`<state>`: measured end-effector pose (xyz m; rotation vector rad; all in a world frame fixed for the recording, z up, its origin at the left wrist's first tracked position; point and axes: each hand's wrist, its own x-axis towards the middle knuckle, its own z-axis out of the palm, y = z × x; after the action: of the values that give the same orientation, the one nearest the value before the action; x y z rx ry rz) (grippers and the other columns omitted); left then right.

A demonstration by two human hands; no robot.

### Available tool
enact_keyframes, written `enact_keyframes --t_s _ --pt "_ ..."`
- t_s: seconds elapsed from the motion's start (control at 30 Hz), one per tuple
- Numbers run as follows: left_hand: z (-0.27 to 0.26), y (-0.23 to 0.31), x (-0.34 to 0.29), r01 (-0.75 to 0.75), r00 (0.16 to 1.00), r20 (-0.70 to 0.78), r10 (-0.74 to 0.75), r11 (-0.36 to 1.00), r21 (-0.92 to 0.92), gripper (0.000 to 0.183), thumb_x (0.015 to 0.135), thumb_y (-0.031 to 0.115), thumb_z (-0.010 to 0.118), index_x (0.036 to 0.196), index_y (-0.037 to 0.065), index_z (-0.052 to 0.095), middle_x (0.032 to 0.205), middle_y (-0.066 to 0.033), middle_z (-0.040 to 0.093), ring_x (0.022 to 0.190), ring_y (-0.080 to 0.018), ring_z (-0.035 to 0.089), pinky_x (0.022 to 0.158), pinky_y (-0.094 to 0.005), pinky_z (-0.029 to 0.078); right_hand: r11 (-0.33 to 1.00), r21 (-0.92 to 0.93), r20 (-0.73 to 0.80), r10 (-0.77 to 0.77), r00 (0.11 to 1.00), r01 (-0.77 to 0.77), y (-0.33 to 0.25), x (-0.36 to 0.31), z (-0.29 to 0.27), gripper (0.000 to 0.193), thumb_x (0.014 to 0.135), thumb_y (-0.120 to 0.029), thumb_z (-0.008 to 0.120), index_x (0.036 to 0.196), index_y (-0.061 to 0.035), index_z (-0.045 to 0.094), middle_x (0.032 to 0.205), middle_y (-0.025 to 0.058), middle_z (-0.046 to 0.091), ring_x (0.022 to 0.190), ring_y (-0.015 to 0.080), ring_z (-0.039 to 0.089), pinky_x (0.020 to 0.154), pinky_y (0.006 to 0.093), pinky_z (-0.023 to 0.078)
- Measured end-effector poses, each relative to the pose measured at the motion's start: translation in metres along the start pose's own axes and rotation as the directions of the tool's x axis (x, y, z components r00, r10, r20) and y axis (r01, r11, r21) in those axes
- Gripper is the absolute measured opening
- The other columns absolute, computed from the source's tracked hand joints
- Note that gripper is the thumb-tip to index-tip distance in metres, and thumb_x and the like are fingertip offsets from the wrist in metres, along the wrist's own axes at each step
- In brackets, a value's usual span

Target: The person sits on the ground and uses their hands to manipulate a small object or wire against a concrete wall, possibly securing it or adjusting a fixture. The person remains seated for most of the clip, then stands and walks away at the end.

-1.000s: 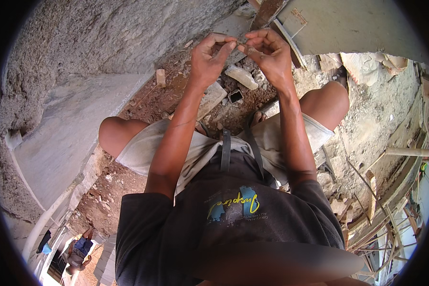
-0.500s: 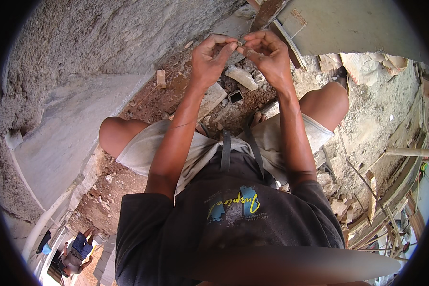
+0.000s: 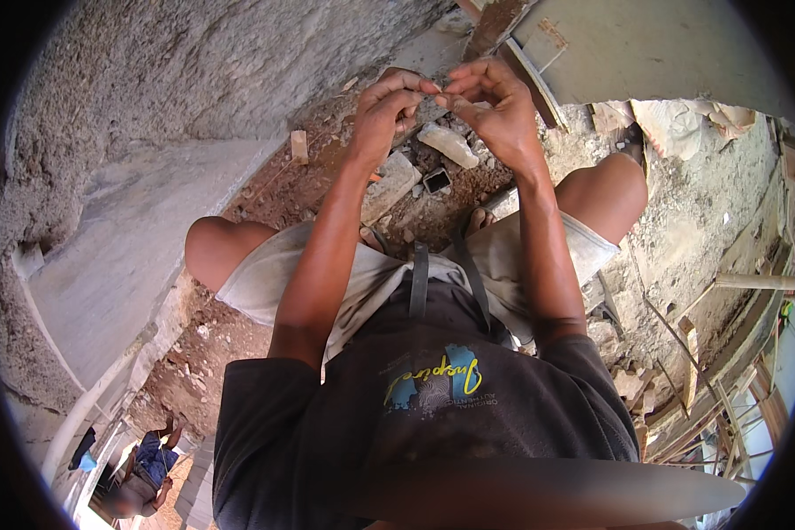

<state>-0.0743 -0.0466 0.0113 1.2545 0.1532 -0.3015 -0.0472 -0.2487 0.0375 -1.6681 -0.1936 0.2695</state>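
Note:
My left hand and my right hand are raised in front of me with their fingertips almost meeting. Thumb and fingers pinch together on each side. Whatever sits between the fingertips is too small to make out. Below my hands lie a pale broken chunk of concrete, a square tube end with a dark opening and a flat greyish block.
Rough wall rises at the left above a smooth sloping slab. Boards lean at the top right. A small block lies on the dirt. Sticks and rubble are at the right; another person is at the lower left.
My left fingers have curled in and shifted slightly, while my right hand stays nearly in place. The person at the lower left has changed posture.

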Motion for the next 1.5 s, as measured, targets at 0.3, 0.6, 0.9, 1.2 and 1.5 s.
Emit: enact_keyframes --t_s 0.3,0.6,0.9,1.2,1.5 --pt "0.009 -0.011 -0.001 -0.203 0.977 -0.056 0.204 0.979 0.028 0.014 0.095 0.015 0.079 0.100 0.003 0.077 0.095 -0.0009 0.069 0.072 -0.0059 0.054 0.060 -0.0247 0.040 0.997 -0.071 0.040 -0.001 0.999 0.004 -0.005 -0.003 -0.003 0.029 0.085 0.002 0.081 0.110 -0.0007 0.067 0.097 0.0051 0.072 0.088 0.0119 0.066 0.081 0.0275 0.055" --pt "0.010 -0.022 0.000 -0.214 0.970 -0.132 0.206 0.975 -0.052 0.013 0.098 0.016 0.077 0.098 0.003 0.076 0.101 0.0015 0.066 0.073 -0.0061 0.055 0.060 -0.0252 0.042 0.967 -0.228 -0.007 -0.114 0.993 0.110 -0.006 -0.005 -0.001 0.017 0.090 -0.012 0.082 0.103 -0.0021 0.078 0.092 0.0050 0.072 0.084 0.0127 0.065 0.076 0.0293 0.051" --pt "0.003 -0.012 -0.001 -0.254 0.962 -0.124 0.242 0.963 -0.090 0.017 0.102 0.017 0.071 0.111 0.003 0.075 0.092 -0.0003 0.067 0.077 -0.0081 0.056 0.062 -0.0261 0.042 0.945 -0.267 -0.047 -0.209 0.977 0.190 -0.010 -0.008 0.002 0.015 0.094 -0.012 0.076 0.103 -0.0016 0.077 0.089 0.0069 0.069 0.078 0.0151 0.061 0.071 0.0318 0.050" --pt "0.017 -0.006 -0.003 -0.384 0.909 -0.161 0.385 0.923 0.041 0.015 0.101 0.004 0.069 0.114 -0.003 0.069 0.101 -0.0116 0.073 0.093 -0.0199 0.073 0.070 -0.0319 0.059 0.997 -0.059 -0.242 -0.063 0.968 0.050 -0.007 -0.006 0.011 0.014 0.091 -0.010 0.075 0.100 -0.0004 0.078 0.090 0.0077 0.071 0.077 0.0132 0.064 0.070 0.0291 0.052" --pt "0.024 -0.006 0.004 -0.346 0.886 -0.287 0.363 0.932 0.111 0.020 0.095 -0.003 0.073 0.112 -0.007 0.063 0.105 -0.0197 0.074 0.095 -0.0206 0.075 0.077 -0.0314 0.064 0.957 -0.252 -0.274 -0.212 0.938 0.143 -0.010 -0.005 0.016 0.014 0.091 -0.011 0.079 0.099 0.0005 0.079 0.088 0.0071 0.072 0.077 0.0116 0.066 0.070 0.0268 0.053"
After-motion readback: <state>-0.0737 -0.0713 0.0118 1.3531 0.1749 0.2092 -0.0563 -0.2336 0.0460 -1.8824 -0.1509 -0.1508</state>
